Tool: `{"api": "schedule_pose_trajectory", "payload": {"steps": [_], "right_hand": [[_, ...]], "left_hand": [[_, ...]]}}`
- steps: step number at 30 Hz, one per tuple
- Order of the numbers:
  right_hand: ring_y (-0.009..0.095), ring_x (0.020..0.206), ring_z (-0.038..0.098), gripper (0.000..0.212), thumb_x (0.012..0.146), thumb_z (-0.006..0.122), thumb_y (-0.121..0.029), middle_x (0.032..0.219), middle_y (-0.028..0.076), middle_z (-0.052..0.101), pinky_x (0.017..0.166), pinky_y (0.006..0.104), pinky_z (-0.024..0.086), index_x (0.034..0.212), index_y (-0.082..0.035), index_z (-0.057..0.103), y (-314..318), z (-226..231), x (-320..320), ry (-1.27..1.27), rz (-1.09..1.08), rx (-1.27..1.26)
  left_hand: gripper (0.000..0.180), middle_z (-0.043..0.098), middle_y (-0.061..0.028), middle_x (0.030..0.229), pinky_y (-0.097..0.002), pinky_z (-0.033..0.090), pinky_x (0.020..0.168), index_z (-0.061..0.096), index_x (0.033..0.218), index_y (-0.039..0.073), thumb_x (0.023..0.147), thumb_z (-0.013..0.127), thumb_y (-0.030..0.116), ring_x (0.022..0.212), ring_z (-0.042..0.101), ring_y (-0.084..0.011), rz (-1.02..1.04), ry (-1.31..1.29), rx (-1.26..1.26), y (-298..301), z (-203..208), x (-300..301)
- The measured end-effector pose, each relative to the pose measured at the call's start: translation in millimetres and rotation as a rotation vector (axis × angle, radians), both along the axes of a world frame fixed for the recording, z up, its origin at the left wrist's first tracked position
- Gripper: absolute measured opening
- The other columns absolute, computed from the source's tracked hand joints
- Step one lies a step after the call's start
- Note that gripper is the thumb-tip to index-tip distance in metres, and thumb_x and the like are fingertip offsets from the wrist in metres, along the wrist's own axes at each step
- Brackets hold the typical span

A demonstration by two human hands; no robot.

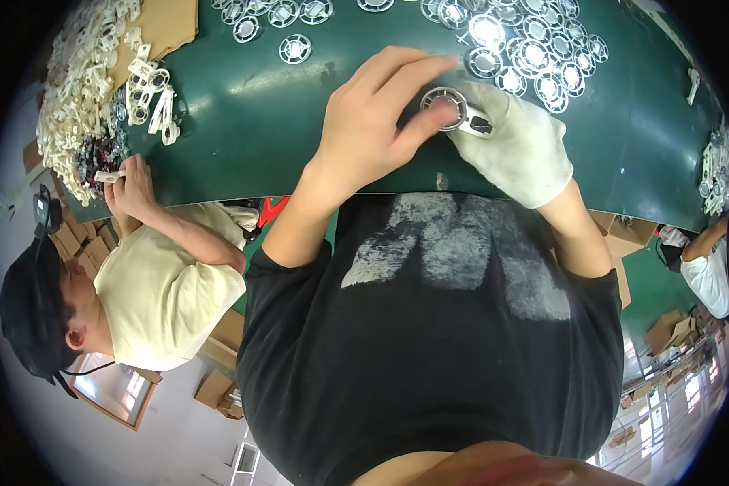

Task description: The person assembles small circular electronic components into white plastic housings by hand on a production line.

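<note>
My right hand (518, 146), in a white glove, is closed around a white plastic part with a dark slot (479, 124). At this part's left end is a round silvery ring (431, 95). The bare thumb of my left hand (373, 117) rests on the ring's face. That hand's other fingers stretch out beyond the ring, apart from the thumb. Both hands are above the green table (251, 138), close to its near edge. What lies beneath the ring, and most of the gloved fingertips, is hidden.
Many silvery spoked rings (535, 55) lie at the far right, and single ones (295, 49) farther left. White plastic parts (77, 97) are heaped on the left. A co-worker's hand (134, 186) works there. More parts (717, 174) lie at the right edge, near another person's arm.
</note>
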State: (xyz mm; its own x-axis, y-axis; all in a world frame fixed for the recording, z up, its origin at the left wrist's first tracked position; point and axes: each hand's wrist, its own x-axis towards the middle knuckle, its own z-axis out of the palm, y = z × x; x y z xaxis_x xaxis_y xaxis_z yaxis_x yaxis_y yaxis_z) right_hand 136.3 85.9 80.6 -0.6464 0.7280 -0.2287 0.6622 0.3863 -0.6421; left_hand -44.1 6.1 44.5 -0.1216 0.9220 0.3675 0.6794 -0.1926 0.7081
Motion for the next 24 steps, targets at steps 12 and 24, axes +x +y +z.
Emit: {"api": "schedule_pose_trajectory", "payload": {"steps": [12, 24], "right_hand": [[0.032, 0.075, 0.073, 0.025, 0.085, 0.073, -0.031, 0.080, 0.010, 0.073, 0.069, 0.0434, 0.059, 0.105, -0.016, 0.071, -0.3, 0.2, 7.2, -0.020, 0.021, 0.089], [0.019, 0.065, 0.055, 0.029, 0.093, 0.064, -0.030, 0.067, 0.007, 0.055, 0.064, 0.0354, 0.047, 0.098, -0.002, 0.063, 25.0, 4.7, 13.6, 0.257, 0.177, -0.764]], "left_hand": [[0.054, 0.076, -0.0129, 0.106, -0.0313, 0.060, 0.078, 0.073, 0.113, -0.001, 0.070, 0.093, 0.026, 0.090, 0.075, -0.0257, -0.076, 0.001, 0.099, -2.6, -9.7, 2.7], [0.052, 0.076, -0.0154, 0.101, -0.0322, 0.060, 0.069, 0.072, 0.107, -0.007, 0.069, 0.091, 0.025, 0.084, 0.075, -0.0286, -0.306, 0.116, 0.435, 10.8, -12.3, -3.0]]}}
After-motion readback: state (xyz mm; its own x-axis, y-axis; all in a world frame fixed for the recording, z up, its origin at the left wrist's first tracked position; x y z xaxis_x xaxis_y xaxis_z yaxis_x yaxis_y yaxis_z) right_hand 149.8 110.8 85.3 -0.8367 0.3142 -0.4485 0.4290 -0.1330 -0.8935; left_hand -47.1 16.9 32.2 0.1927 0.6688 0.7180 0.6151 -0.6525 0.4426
